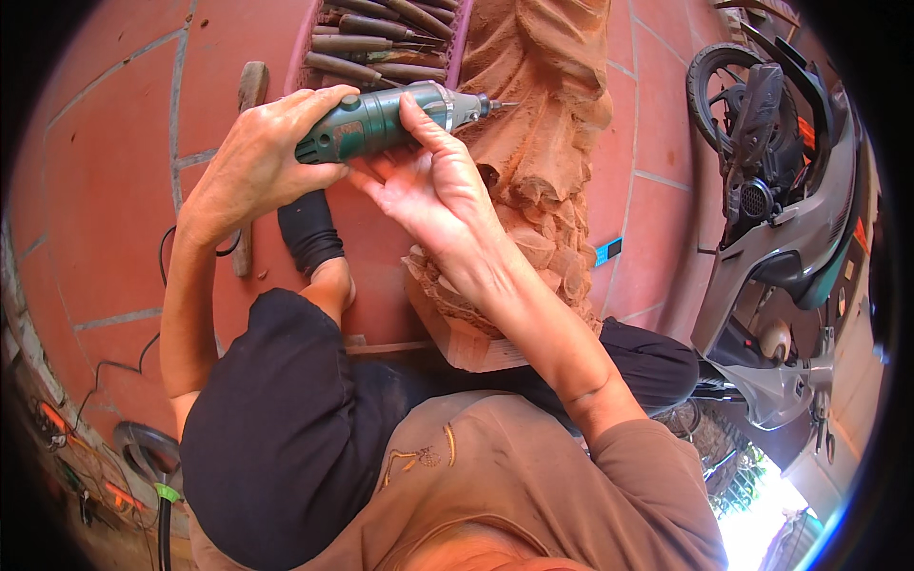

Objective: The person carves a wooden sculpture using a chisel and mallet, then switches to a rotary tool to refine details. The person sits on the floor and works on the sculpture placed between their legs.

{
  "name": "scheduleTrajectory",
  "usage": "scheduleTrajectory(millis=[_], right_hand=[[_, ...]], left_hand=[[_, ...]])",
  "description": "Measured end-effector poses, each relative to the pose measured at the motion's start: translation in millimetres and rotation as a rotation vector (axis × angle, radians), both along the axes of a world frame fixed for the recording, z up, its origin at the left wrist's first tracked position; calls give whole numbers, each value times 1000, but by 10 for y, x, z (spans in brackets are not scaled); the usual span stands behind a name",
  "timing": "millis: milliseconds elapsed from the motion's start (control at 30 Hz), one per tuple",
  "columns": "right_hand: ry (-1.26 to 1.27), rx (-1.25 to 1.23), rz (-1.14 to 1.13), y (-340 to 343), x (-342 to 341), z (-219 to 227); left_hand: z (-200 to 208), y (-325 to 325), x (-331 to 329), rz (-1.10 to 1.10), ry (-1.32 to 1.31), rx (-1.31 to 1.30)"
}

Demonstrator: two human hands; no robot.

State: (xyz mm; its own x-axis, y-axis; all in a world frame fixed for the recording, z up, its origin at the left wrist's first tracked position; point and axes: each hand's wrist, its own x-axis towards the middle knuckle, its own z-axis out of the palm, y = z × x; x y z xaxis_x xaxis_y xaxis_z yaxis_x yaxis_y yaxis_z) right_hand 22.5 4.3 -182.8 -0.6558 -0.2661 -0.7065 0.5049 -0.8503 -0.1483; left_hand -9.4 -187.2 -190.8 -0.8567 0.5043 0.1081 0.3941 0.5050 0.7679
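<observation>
A green rotary tool point(376, 124) with a grey nose lies level in front of me, its thin bit pointing right over the carving. My left hand point(276, 143) is closed around its rear end, thumb below and fingers on top. My right hand point(428, 181) cradles the front part, palm up, with the thumb pressed on the casing; its other fingers are partly hidden behind the tool. Just beyond the bit lies a reddish-brown wooden carving point(543, 143) with draped folds and a rough, knobbly base near my legs.
Past the tool, a pink-rimmed tray point(464, 38) holds several wooden-handled chisels point(367, 43). A wooden mallet point(249, 90) lies on the red tiles at left, near a black cord point(143, 357). A small blue phone point(607, 250) is right of the carving. A motorbike point(762, 209) stands farther right.
</observation>
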Motion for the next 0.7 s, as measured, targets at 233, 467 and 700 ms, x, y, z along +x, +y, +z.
scheduleTrajectory(millis=[233, 467, 700], right_hand=[[34, 39, 24, 67, -110, -24], [36, 95, 29, 103, -186, -12], [25, 121, 1, 106, -219, -19]], left_hand=[[-64, 59, -68, 6, 43, 28], [-100, 105, -156, -14, 72, 32], [-120, 147, -172, -9, 75, 40]])
